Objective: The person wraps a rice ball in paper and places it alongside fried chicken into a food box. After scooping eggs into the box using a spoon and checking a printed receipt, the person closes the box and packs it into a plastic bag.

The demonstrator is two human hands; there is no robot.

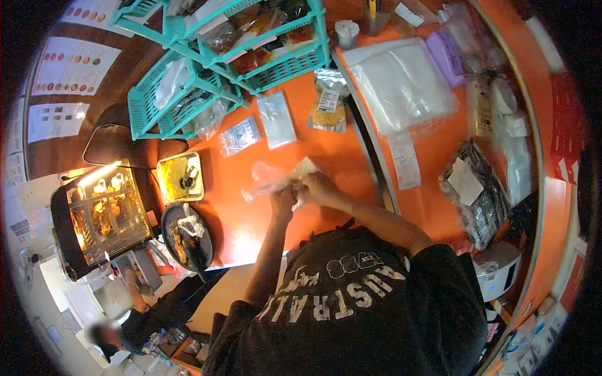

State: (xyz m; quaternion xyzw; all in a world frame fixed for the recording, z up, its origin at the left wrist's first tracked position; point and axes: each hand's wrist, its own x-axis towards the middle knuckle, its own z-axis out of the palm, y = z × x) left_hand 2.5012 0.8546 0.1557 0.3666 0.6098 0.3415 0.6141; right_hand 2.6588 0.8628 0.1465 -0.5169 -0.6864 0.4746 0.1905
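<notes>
Both of my hands meet over the orange counter (238, 207), fingers closed. My left hand (284, 202) pinches the near edge of a clear plastic bag (266, 178), which spreads crumpled to the left. My right hand (316, 188) grips the same bag, close beside the left, where a pale, whitish part sticks up behind the fingers. Beyond my hands lie a flat clear packet (276, 120) and a smaller packet with blue print (239, 136). A labelled pouch with yellowish contents (327, 103) rests farther right.
Teal baskets (282, 70) full of packets stand at the back. On the left are a lit food warmer (103, 216), a yellow-stained tray (180, 178) and a dark round pan (187, 235). A stack of clear bags (401, 81) lies right; another person (157, 313) is lower left.
</notes>
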